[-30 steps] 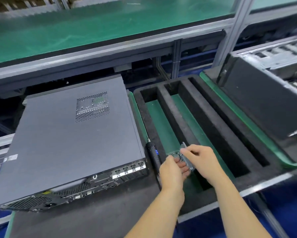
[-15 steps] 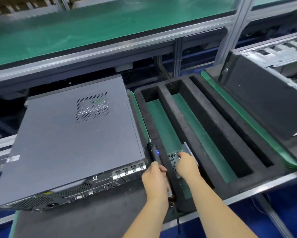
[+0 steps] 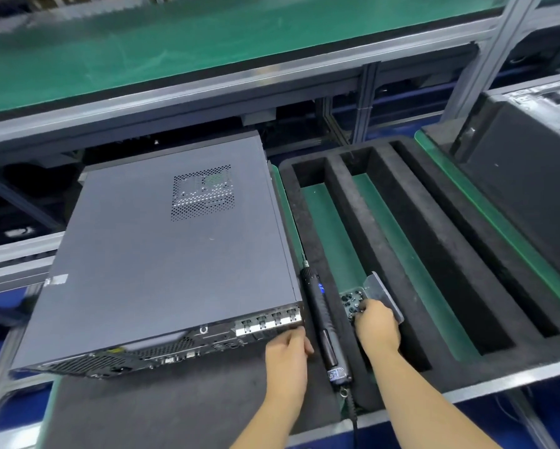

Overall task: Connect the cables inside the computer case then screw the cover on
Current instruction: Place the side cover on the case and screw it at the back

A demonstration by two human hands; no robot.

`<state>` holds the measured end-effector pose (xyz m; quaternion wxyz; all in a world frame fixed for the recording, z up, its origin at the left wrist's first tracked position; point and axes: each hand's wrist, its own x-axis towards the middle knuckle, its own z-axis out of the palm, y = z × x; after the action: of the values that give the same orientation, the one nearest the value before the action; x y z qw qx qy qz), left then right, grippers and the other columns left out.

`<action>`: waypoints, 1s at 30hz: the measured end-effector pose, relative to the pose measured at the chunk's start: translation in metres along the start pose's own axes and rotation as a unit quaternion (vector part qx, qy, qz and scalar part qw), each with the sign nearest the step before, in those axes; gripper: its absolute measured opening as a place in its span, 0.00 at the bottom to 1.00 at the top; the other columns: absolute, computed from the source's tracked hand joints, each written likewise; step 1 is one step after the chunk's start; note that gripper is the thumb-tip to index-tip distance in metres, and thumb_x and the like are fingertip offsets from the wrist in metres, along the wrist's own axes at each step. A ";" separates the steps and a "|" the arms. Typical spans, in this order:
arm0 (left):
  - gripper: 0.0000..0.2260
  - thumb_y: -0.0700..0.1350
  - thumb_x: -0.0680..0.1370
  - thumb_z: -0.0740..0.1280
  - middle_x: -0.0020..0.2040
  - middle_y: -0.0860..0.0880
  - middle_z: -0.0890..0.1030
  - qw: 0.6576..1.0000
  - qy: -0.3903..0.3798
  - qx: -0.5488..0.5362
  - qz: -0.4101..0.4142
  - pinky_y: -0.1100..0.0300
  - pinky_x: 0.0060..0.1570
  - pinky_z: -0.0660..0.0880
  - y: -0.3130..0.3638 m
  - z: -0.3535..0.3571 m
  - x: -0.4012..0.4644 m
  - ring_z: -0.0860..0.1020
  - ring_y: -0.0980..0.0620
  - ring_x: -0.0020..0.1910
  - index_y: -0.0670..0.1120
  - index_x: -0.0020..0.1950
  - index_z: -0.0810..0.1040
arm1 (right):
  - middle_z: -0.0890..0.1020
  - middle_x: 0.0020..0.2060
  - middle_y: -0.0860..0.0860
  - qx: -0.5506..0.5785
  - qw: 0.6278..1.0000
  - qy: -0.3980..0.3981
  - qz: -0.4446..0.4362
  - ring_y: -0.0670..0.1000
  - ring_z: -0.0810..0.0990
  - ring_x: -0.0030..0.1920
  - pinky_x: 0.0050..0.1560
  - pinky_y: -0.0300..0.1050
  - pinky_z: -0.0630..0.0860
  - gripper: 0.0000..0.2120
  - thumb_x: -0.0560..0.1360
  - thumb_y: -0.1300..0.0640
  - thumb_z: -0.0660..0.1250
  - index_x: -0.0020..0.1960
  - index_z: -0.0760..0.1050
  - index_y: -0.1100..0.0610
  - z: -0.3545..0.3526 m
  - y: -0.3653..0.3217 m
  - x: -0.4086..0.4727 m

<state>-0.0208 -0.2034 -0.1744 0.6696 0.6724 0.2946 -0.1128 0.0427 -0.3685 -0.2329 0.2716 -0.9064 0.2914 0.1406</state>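
Lying flat on a dark mat [image 3: 162,413] on the table: computer case [image 3: 162,267], cover [image 3: 142,247] already on, rear ports facing the camera. Resting against the case's near right corner: left hand [image 3: 288,354], grip curled together, whether pinching anything impossible to tell. Lying just right of the case, along the foam tray [image 3: 398,241] edge: electric screwdriver [image 3: 320,315], untouched. Reaching into a small screw box [image 3: 353,301] in the tray's 1st slot: right hand [image 3: 375,325], fingertips curled among the screws, grip hidden. Standing at far right: a 2nd case [image 3: 528,176].
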 end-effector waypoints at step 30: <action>0.15 0.40 0.80 0.58 0.26 0.48 0.64 0.980 -0.113 -0.093 -0.133 0.65 0.24 0.57 0.016 -0.018 0.007 0.58 0.52 0.23 0.40 0.34 0.74 | 0.86 0.35 0.53 0.521 0.852 0.044 -0.014 0.47 0.84 0.34 0.37 0.39 0.80 0.06 0.74 0.66 0.72 0.45 0.84 0.56 -0.035 -0.030 -0.037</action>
<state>-0.0105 -0.1831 -0.1636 0.7373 0.5451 0.3126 -0.2480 0.0349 -0.3510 -0.1768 0.6928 -0.6413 0.3209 -0.0758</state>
